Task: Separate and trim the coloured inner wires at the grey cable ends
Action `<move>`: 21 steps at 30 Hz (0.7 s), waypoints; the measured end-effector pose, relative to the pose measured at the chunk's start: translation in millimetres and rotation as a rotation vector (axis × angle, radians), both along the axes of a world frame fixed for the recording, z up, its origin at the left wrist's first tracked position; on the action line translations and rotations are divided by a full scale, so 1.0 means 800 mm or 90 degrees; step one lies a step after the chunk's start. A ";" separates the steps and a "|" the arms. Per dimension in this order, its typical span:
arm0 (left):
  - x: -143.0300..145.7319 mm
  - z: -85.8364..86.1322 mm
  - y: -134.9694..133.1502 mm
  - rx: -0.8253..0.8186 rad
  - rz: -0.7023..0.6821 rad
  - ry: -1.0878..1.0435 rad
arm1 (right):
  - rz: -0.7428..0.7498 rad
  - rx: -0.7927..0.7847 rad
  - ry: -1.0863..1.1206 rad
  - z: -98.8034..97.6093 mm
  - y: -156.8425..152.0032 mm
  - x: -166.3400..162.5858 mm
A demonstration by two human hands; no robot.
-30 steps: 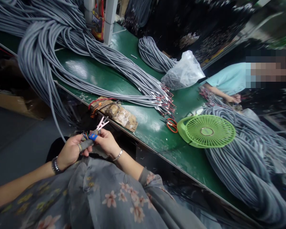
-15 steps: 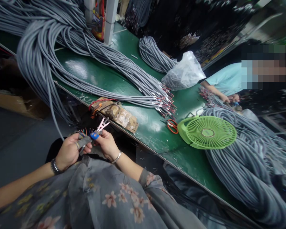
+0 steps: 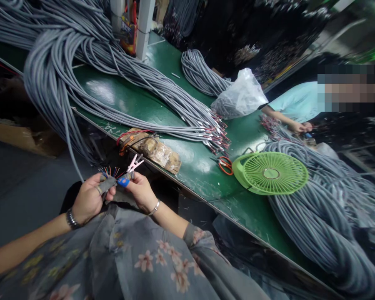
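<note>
My left hand [image 3: 89, 200] is closed around the end of a grey cable [image 3: 108, 183], whose thin coloured wires [image 3: 108, 171] fan out above the fingers. My right hand [image 3: 142, 191] is closed on a small pink-handled tool [image 3: 133, 163] with a blue piece by the thumb, held right against the cable end. Both hands work over my lap, in front of the green table's edge [image 3: 187, 189]. The cable runs up to the left toward the hanging bundle.
Big bundles of grey cable [image 3: 90, 54] lie across the green table, their stripped ends [image 3: 217, 133] near the middle. A green fan [image 3: 271, 171], orange scissors [image 3: 225, 164], a taped brown pad [image 3: 153, 148] and a plastic bag [image 3: 242, 96] are there. Another person's hands [image 3: 300, 126] work at the far right.
The coloured wires have spread out further above my left hand. My hands stayed in place, shifting only slightly.
</note>
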State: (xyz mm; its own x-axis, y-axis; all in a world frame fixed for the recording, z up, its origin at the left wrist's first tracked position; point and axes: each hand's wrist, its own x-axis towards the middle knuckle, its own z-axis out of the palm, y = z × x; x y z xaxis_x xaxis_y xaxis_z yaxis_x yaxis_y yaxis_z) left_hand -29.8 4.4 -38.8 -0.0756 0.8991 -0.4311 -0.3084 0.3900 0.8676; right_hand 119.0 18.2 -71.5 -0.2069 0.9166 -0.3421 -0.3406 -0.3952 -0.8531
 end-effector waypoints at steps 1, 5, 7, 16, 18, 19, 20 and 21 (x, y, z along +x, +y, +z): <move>-0.001 0.002 0.000 0.005 0.002 0.000 | 0.013 0.002 0.003 -0.001 0.000 0.002; -0.008 0.007 0.003 0.029 -0.039 -0.016 | 0.006 0.003 0.046 -0.006 0.002 0.018; -0.012 0.011 0.005 0.027 -0.088 -0.030 | -0.032 -0.013 0.067 -0.008 0.007 0.027; -0.011 0.027 0.022 -0.050 -0.269 -0.142 | -0.044 0.084 0.030 0.005 0.038 0.030; -0.009 0.027 0.026 -0.051 -0.286 -0.147 | -0.092 0.118 -0.005 0.003 0.040 0.026; -0.008 0.026 0.027 -0.050 -0.293 -0.146 | -0.108 0.123 -0.005 0.002 0.040 0.024; -0.007 0.025 0.028 -0.048 -0.299 -0.144 | -0.110 0.117 0.010 0.000 0.041 0.022; -0.006 0.023 0.029 -0.046 -0.304 -0.140 | -0.099 0.100 0.038 -0.001 0.042 0.020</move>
State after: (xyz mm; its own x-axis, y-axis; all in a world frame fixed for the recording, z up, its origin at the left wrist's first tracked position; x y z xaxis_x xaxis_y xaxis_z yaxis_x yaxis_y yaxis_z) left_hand -34.9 27.8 -20.2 0.4349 0.7782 -0.4530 -0.2533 0.5885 0.7678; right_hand 134.9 51.6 -72.0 -0.0742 0.9802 -0.1835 -0.4391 -0.1973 -0.8765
